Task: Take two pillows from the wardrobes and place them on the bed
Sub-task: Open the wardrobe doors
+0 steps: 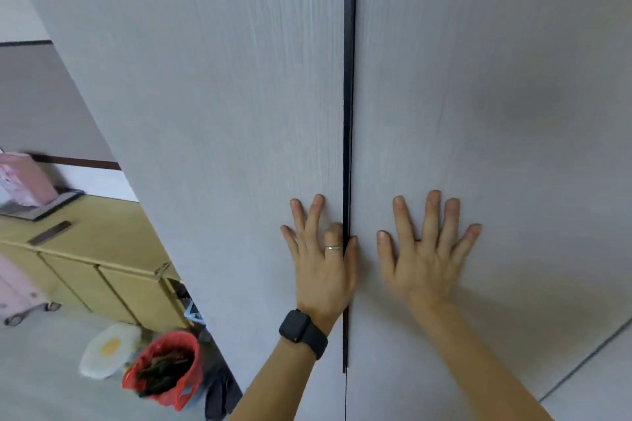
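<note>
Pillows were nowhere in view: your left hand [321, 260] and right hand [427, 256] lay flat, fingers spread, grasping nothing, on shut wardrobe doors [222, 96]; everything remained.

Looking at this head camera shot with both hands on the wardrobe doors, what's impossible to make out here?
- Pillows: none visible; the shut wardrobe doors hide the inside.
- Bed: outside the head view.
- Left hand thumb: tucked at the dark door seam, so its grip is unclear.
- Right hand: slightly motion-blurred.
- Red bag contents: dark, blurred.
- Pink item: cut off by the left edge.
</note>
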